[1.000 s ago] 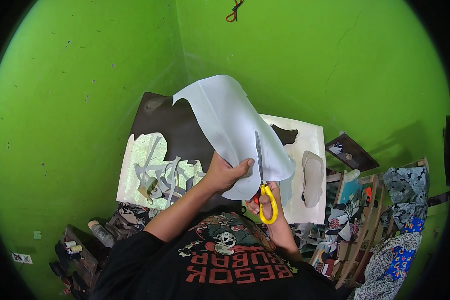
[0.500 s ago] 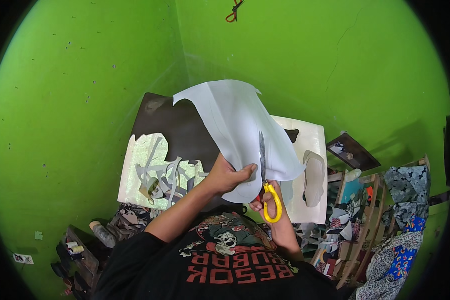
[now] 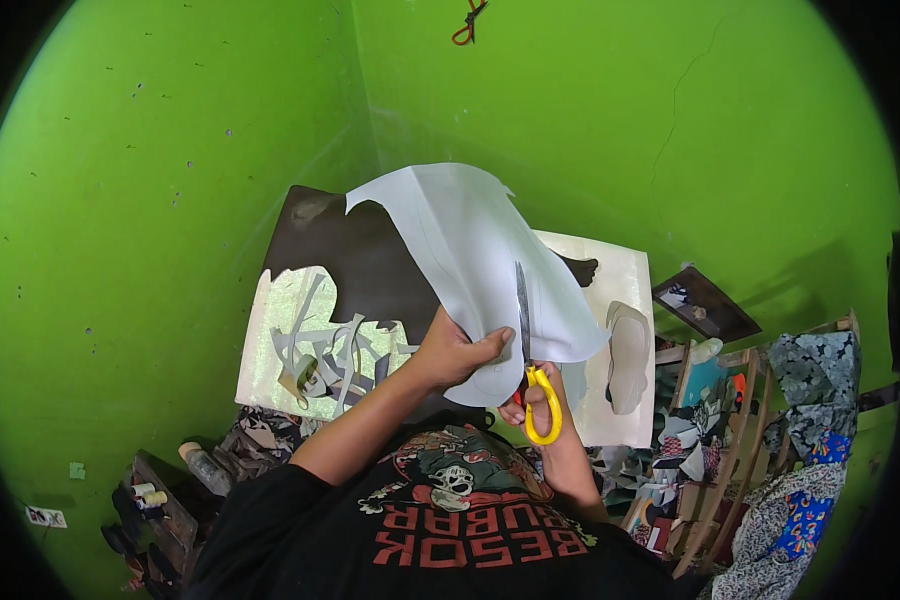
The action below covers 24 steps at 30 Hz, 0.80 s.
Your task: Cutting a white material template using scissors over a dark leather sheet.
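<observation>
A large white sheet [image 3: 470, 235], bent and with faint drawn outlines, is held up over the table. My left hand [image 3: 460, 350] pinches its near edge, thumb on top and fingers hidden beneath. In my right hand [image 3: 545, 390] is a pair of scissors [image 3: 542, 405] with yellow handles. One long blade lies over the sheet, pointing away from me, just right of my left thumb; the other blade is hidden under the sheet. Below the white sheet, a dark brown sheet [image 3: 355, 250] with a cut-out edge covers the table's left part.
The pale tabletop [image 3: 620, 270] carries thin cut strips [image 3: 350, 360] at left and a sole-shaped grey piece [image 3: 627, 360] at right. A wooden rack [image 3: 720, 450] with scraps and patterned cloth [image 3: 815, 390] stands right. Thread spools [image 3: 150, 495] sit low left. Green walls meet behind the table.
The scissors have tilted slightly, with the blade tip shifting a little left. The sheet's right part has dipped and shifted a bit. My left hand keeps its place.
</observation>
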Each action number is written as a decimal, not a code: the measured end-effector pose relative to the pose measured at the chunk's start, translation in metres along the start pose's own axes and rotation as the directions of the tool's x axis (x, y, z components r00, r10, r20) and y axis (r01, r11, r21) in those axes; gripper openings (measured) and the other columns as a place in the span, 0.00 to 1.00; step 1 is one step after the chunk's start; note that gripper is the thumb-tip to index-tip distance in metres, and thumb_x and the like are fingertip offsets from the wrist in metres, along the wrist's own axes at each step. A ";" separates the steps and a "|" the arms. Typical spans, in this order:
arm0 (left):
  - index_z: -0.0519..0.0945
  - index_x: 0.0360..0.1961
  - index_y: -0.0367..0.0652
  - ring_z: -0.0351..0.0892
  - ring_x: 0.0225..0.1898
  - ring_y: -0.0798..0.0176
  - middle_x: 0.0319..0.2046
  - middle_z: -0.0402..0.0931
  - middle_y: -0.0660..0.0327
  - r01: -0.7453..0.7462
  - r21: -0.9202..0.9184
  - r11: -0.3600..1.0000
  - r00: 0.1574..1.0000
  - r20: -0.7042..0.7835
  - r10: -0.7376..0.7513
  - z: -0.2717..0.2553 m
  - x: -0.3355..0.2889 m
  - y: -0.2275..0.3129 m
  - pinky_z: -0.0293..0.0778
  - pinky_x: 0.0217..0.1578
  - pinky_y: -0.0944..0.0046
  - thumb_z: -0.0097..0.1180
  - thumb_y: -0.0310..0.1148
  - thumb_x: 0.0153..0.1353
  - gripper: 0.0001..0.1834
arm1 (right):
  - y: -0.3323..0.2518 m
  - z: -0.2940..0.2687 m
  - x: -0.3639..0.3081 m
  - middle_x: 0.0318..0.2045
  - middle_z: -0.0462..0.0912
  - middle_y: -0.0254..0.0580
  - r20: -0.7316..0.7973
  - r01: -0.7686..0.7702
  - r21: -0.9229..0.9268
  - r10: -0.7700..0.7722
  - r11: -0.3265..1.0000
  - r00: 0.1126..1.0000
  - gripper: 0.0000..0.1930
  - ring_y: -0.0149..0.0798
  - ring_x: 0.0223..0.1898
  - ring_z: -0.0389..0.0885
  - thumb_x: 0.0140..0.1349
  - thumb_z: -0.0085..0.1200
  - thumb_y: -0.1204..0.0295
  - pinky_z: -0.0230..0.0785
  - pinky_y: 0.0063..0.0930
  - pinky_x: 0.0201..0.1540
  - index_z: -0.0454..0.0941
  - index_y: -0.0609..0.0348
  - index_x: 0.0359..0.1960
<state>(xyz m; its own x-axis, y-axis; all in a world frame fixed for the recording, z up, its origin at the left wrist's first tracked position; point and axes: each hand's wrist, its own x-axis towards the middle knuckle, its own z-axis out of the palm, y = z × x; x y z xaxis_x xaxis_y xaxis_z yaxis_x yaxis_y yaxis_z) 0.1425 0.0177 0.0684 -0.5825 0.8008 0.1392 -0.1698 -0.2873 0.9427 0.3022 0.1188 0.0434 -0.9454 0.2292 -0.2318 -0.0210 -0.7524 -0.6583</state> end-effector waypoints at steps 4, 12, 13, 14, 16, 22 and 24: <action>0.73 0.55 0.37 0.75 0.46 0.70 0.45 0.77 0.62 0.004 -0.005 1.000 1.000 -0.009 -0.004 0.002 0.000 0.003 0.73 0.50 0.64 0.63 0.27 0.58 0.23 | 0.000 0.008 -0.001 0.23 0.74 0.31 -0.057 0.037 0.010 -0.037 0.999 0.998 0.38 0.26 0.16 0.65 0.45 0.76 0.62 0.59 0.20 0.18 0.66 0.59 0.54; 0.70 0.56 0.38 0.73 0.47 0.70 0.45 0.74 0.64 -0.004 0.031 1.000 0.998 0.065 0.002 -0.001 -0.003 -0.006 0.71 0.51 0.64 0.64 0.25 0.56 0.26 | 0.010 0.010 -0.001 0.21 0.72 0.30 -0.028 0.149 -0.001 -0.149 0.989 0.988 0.31 0.25 0.16 0.65 0.51 0.67 0.66 0.60 0.19 0.19 0.66 0.60 0.55; 0.70 0.56 0.38 0.73 0.47 0.70 0.45 0.74 0.64 -0.003 0.031 1.000 0.998 0.066 0.001 0.000 -0.004 -0.005 0.71 0.51 0.64 0.64 0.25 0.56 0.26 | 0.010 0.009 -0.002 0.21 0.71 0.30 -0.061 0.141 -0.039 -0.144 0.989 0.988 0.30 0.24 0.16 0.65 0.51 0.65 0.66 0.60 0.19 0.19 0.66 0.60 0.55; 0.70 0.56 0.38 0.73 0.47 0.70 0.45 0.74 0.64 0.019 0.014 1.000 0.998 0.063 -0.020 0.001 -0.004 -0.003 0.71 0.51 0.64 0.64 0.25 0.56 0.26 | 0.010 0.011 -0.002 0.21 0.71 0.30 -0.062 0.142 -0.038 -0.144 0.989 0.988 0.30 0.24 0.16 0.65 0.51 0.65 0.66 0.60 0.19 0.19 0.66 0.60 0.55; 0.70 0.56 0.38 0.72 0.48 0.70 0.45 0.74 0.64 0.041 -0.003 0.999 0.997 0.059 -0.041 0.002 -0.005 -0.002 0.71 0.51 0.64 0.64 0.26 0.56 0.26 | 0.010 0.015 -0.001 0.20 0.70 0.29 -0.075 0.167 -0.019 -0.168 0.986 0.983 0.29 0.25 0.15 0.65 0.51 0.65 0.65 0.59 0.19 0.19 0.68 0.61 0.53; 0.70 0.56 0.38 0.72 0.48 0.70 0.46 0.74 0.64 0.011 0.018 1.000 0.998 0.069 -0.012 0.001 -0.005 -0.003 0.70 0.51 0.64 0.64 0.26 0.56 0.26 | 0.016 -0.001 0.001 0.19 0.72 0.30 -0.088 0.150 -0.099 -0.159 0.984 0.983 0.30 0.26 0.15 0.69 0.49 0.67 0.64 0.63 0.20 0.19 0.68 0.62 0.52; 0.70 0.56 0.38 0.72 0.48 0.70 0.46 0.74 0.64 0.021 0.017 1.000 0.997 0.068 -0.022 0.001 -0.005 -0.001 0.70 0.52 0.64 0.64 0.26 0.56 0.27 | 0.015 0.000 0.001 0.19 0.72 0.30 -0.094 0.139 -0.105 -0.149 0.985 0.984 0.32 0.26 0.15 0.70 0.48 0.69 0.64 0.64 0.20 0.19 0.68 0.62 0.52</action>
<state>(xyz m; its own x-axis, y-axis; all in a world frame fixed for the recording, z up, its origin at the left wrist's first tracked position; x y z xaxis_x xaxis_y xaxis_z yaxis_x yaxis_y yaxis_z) 0.1466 0.0146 0.0675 -0.5233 0.8408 0.1388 -0.1682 -0.2616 0.9504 0.3013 0.1076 0.0332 -0.8969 0.3956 -0.1977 -0.1177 -0.6444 -0.7555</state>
